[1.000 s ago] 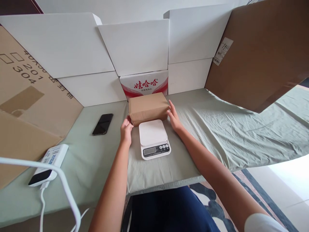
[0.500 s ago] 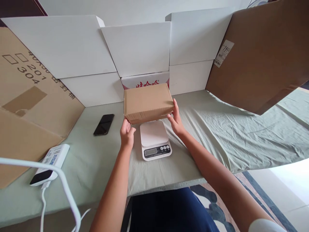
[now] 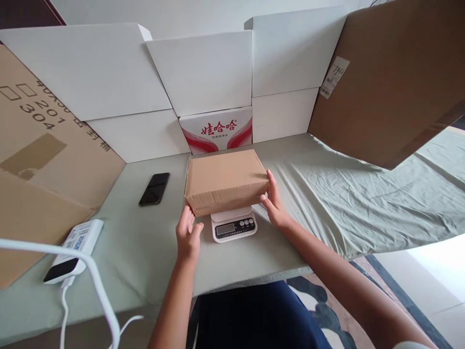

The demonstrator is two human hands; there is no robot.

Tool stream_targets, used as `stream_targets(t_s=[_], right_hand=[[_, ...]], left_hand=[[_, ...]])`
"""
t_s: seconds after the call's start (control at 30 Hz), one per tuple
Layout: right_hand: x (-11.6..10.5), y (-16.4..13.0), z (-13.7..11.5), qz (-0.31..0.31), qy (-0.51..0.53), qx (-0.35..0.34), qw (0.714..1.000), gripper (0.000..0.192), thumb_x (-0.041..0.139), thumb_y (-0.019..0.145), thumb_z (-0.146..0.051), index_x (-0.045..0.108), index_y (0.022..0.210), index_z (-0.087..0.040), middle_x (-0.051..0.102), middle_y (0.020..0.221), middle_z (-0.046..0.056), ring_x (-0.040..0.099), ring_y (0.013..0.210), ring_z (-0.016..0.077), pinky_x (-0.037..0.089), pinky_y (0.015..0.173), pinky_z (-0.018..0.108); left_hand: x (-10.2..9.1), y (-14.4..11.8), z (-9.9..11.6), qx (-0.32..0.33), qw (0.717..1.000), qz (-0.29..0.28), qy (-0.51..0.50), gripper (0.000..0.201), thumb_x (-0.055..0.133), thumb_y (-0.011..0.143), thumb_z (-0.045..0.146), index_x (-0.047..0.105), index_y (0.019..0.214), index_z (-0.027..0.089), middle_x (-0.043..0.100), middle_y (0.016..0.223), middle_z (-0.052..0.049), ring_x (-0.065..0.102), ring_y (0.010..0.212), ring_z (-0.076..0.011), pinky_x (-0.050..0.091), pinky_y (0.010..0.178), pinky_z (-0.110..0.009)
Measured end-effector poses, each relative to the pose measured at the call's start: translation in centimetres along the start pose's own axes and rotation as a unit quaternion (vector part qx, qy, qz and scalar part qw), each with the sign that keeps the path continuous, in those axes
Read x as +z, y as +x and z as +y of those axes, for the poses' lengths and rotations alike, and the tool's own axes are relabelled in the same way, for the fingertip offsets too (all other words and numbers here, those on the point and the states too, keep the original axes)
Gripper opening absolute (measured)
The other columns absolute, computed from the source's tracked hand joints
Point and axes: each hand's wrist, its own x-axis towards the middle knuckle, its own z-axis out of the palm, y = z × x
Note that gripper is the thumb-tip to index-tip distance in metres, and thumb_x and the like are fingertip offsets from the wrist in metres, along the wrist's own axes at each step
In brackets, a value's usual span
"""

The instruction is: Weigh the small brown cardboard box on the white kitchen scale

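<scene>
A closed brown cardboard box [image 3: 227,177] is held between my two hands, over the back part of a white kitchen scale [image 3: 234,230]. Most of the scale's platform is hidden beneath it; whether the box rests on it I cannot tell. My left hand [image 3: 188,232] grips the box's near left corner, fingers under it and thumb apart. At the near right corner, my right hand [image 3: 274,203] presses the side with its fingers and thumb. The scale's display and buttons face me, with no readable digits.
A black phone [image 3: 154,189] lies left on the green cloth [image 3: 145,252]. A white power strip [image 3: 74,251] and white cable [image 3: 98,276] are at the left front. White boxes [image 3: 203,72] line the back, with large cardboard [image 3: 392,82] on the right and printed cardboard [image 3: 43,160] on the left.
Both hands have brought the cardboard box down and nearer to me, over the scale. It now covers most of the platform, and the red lettering on the box behind shows fully.
</scene>
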Motion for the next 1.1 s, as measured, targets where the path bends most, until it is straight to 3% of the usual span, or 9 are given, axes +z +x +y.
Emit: stream_targets(t_s=[0.4,0.83,1.1], right_hand=[[-0.02,0.26,-0.79,0.017,0.008,-0.015,1.000,0.065,0.046,0.102,-0.063,0.033,0.160,-0.035,0.038,0.168,0.007,0.034,0.157,0.0331,0.037,0.127,0.056],[0.12,0.16,-0.53,0.039,0.028,-0.045,0.998,0.055,0.049,0.104,-0.054,0.038,0.156,-0.040,0.042,0.164,0.004,0.040,0.154,0.0312,0.042,0.122,0.053],[0.14,0.27,-0.73,0.043,0.010,-0.036,0.998,0.057,0.047,0.104,-0.058,0.039,0.156,-0.036,0.045,0.162,0.007,0.044,0.151,0.0324,0.046,0.119,0.055]], left_hand=[[0.06,-0.24,-0.26,-0.009,1.000,0.019,-0.003,0.079,0.066,0.072,0.020,0.056,0.151,0.019,0.066,0.142,-0.017,0.058,0.139,-0.0364,0.042,0.119,-0.051],[0.11,-0.40,-0.22,-0.003,1.000,0.018,0.008,0.075,0.066,0.073,0.021,0.057,0.147,0.019,0.066,0.140,-0.017,0.059,0.137,-0.0366,0.042,0.118,-0.053],[0.00,-0.51,-0.23,-0.010,0.999,0.020,0.026,0.071,0.065,0.073,0.021,0.058,0.144,0.019,0.068,0.135,-0.017,0.060,0.136,-0.0362,0.040,0.120,-0.054]])
